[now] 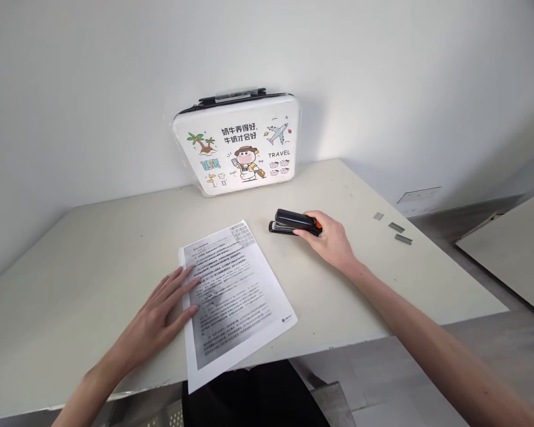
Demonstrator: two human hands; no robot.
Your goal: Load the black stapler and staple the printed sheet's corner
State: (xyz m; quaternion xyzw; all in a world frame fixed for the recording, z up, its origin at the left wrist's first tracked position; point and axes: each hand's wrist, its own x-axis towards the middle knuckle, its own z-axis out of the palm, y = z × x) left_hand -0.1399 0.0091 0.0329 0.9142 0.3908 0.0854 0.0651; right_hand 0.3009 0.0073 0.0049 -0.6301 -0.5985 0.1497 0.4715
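Note:
My right hand [331,240] grips the rear of a black stapler [296,221], which has a bit of orange at its back end. The stapler's jaw points left and is parted, just beyond the upper right side of the printed paper [235,302]. Fingers spread, my left hand [167,305] lies flat, with its fingertips on the paper's left edge. The paper is covered in lines of print and its lower corner hangs over the front edge of the table. Whether it is one sheet or a stack, I cannot tell.
Several strips of staples [397,228] lie on the right part of the pale table [115,237]. A white case [240,145] with cartoon prints and a black handle stands against the wall at the back. Another pale surface [511,255] is at the far right.

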